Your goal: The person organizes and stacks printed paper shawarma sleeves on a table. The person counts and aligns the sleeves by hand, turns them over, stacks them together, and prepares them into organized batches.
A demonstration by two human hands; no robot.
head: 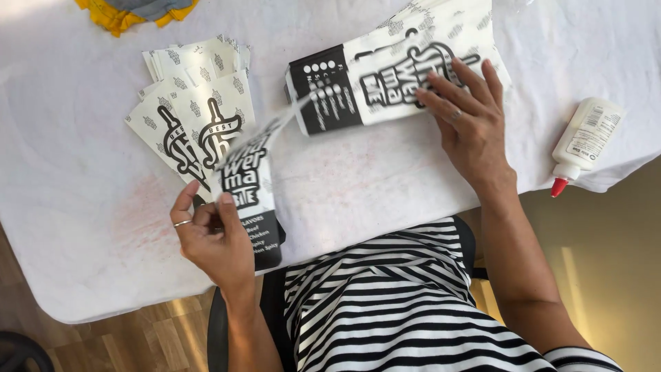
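Note:
My left hand (pixel 210 238) pinches a flat black-and-white printed paper sleeve (pixel 251 182) by its lower end, thumb on top; the sleeve is blurred and reaches up toward the middle of the table. My right hand (pixel 468 114) lies flat, fingers spread, on a stack of the same printed sleeves (pixel 372 79) at the back centre. A fanned pile of folded sleeves (pixel 189 103) lies to the left, just above my left hand.
A white glue bottle (pixel 584 141) with a red tip lies on the white table cover (pixel 82 207) at the right edge. A yellow cloth (pixel 131 12) sits at the back left. The table's front edge runs just before my striped shirt.

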